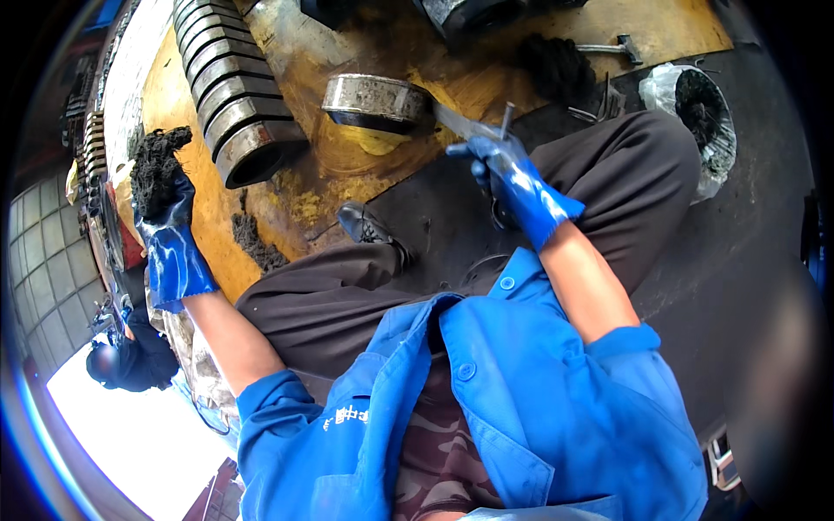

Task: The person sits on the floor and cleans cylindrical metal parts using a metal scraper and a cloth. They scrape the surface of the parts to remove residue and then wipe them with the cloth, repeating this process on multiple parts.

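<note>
My left hand (171,247), in a blue rubber glove, is closed on a clump of black fibrous stuff (156,165) at the left. My right hand (517,182), gloved the same way, grips a flat grey metal blade-like tool (458,122). A short metal rod (507,117) stands up beside its fingers; whether it belongs to the tool, I cannot tell. Just left of the blade lies a short, wide metal ring (369,97) with a dark lower band, apart from my left hand. A long row of similar metal rings (233,82) lies between that ring and my left hand.
The rings lie on a stained yellow-brown board (330,187). More black fibre (256,243) lies near my shin, and another clump (556,69) beside a hammer (612,49). Metal pieces (604,102) and a plastic bag of dark scraps (699,108) sit right. Another person (135,356) is far left.
</note>
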Available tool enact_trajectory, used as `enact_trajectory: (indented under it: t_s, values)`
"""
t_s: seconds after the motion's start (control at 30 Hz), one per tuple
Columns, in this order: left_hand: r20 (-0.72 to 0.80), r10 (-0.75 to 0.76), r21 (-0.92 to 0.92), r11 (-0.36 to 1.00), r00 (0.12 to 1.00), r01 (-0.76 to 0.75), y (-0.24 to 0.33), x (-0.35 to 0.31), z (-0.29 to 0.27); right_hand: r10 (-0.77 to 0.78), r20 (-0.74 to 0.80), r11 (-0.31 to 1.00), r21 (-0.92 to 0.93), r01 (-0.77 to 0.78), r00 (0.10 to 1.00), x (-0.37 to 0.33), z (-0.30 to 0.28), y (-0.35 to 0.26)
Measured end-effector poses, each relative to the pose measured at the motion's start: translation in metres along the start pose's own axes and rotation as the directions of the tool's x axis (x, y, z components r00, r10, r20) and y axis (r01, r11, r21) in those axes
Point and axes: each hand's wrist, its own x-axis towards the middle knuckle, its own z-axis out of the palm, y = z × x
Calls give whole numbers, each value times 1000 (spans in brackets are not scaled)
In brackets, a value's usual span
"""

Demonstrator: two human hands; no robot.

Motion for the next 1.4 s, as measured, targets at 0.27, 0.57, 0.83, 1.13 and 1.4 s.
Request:
enact_trajectory:
  t_s: [0.27,0.57,0.83,1.13,1.4]
  values:
    - [2,21,22,1000,1000,-21,-11,-7,15,-82,-40,997,-6,82,996,3,-1,-5]
    - [-7,72,194,979,997,-69,-25,-2,34,60,8,995,74,-61,998,6,-6,-19]
    - [-11,63,128,990,998,-61,-8,-1,23,166,118,981,81,-176,979,14,-13,-19]
    - [-112,162,283,951,980,-124,2,-4,12,227,101,974,-5,-228,969,24,-7,-11]
    - [-186,141,75,989,972,-129,-21,-6,35,-514,176,550,-684,480,840,-13,27,11]
